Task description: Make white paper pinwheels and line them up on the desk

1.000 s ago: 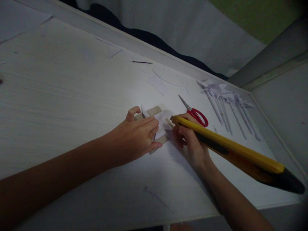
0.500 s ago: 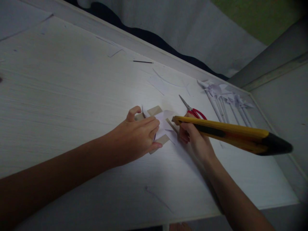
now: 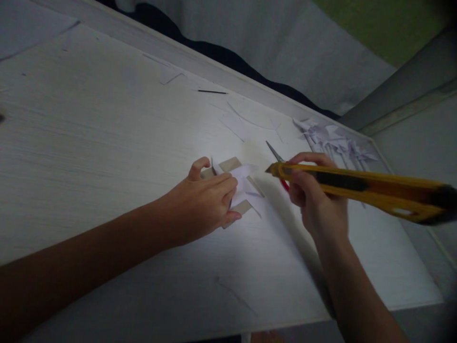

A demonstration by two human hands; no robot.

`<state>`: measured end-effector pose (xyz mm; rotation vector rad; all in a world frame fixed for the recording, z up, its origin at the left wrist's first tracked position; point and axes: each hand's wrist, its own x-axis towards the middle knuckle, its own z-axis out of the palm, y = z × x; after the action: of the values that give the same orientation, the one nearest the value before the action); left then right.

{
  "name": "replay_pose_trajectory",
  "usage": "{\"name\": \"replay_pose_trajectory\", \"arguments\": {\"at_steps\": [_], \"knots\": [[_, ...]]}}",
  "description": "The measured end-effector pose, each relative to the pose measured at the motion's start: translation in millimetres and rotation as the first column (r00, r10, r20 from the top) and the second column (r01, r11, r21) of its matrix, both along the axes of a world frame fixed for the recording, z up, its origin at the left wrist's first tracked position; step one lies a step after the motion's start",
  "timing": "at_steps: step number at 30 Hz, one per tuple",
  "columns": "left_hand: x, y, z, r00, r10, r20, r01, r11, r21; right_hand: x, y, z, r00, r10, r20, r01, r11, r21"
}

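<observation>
2 hands are working over the white table (image 3: 89,143): my left hand (image 3: 202,202) is pressing flat, fingers spread, on a folded white paper piece (image 3: 244,183) lying across tan cardboard strips (image 3: 228,165) near the middle of the table. My right hand (image 3: 316,197) is hovering just right of the paper, fingers wrapped tight around a yellow utility knife (image 3: 357,188), its tip pointing left toward the paper without touching it. Red-handled scissors (image 3: 276,156) are lying behind my right hand, mostly hidden. Several white paper pinwheels (image 3: 332,138) are resting in a row at the far right edge, well apart from my hands.
</observation>
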<state>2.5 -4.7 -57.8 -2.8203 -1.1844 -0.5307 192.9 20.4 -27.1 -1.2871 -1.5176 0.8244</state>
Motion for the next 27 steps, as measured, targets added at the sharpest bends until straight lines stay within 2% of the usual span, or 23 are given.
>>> {"name": "replay_pose_trajectory", "arguments": {"at_steps": [3, 6, 9, 14, 19, 27], "knots": [[0, 0, 1.4, 1.000, -0.006, -0.021, 0.006, 1.000, -0.012, -3, -4, 5.2, 0.988, -0.146, -0.045, 0.148, 0.987, 0.054], [0, -1, 1.9, 0.999, -0.004, -0.035, 0.003, 1.000, -0.012, -14, -14, 0.3, 0.997, -0.080, 0.005, 0.079, 0.997, 0.020], [0, -2, 0.3, 0.999, -0.005, -0.033, 0.005, 1.000, 0.000, -24, -23, -12.0, 0.997, 0.002, 0.082, -0.002, 1.000, 0.000], [0, -1, -1.6, 0.999, -0.016, -0.030, 0.017, 0.999, 0.032, -27, -23, -26.9, 0.987, 0.004, 0.163, -0.018, 0.996, 0.083], [0, -1, 0.0, 0.999, -0.010, -0.033, 0.011, 0.999, 0.033, -27, -22, -27.7, 0.973, 0.005, 0.232, -0.031, 0.993, 0.112], [1, -2, -0.7, 1.000, 0.000, 0.005, 0.000, 1.000, 0.022, -29, -24, -27.4, 0.971, 0.001, 0.241, -0.018, 0.997, 0.069]]}}
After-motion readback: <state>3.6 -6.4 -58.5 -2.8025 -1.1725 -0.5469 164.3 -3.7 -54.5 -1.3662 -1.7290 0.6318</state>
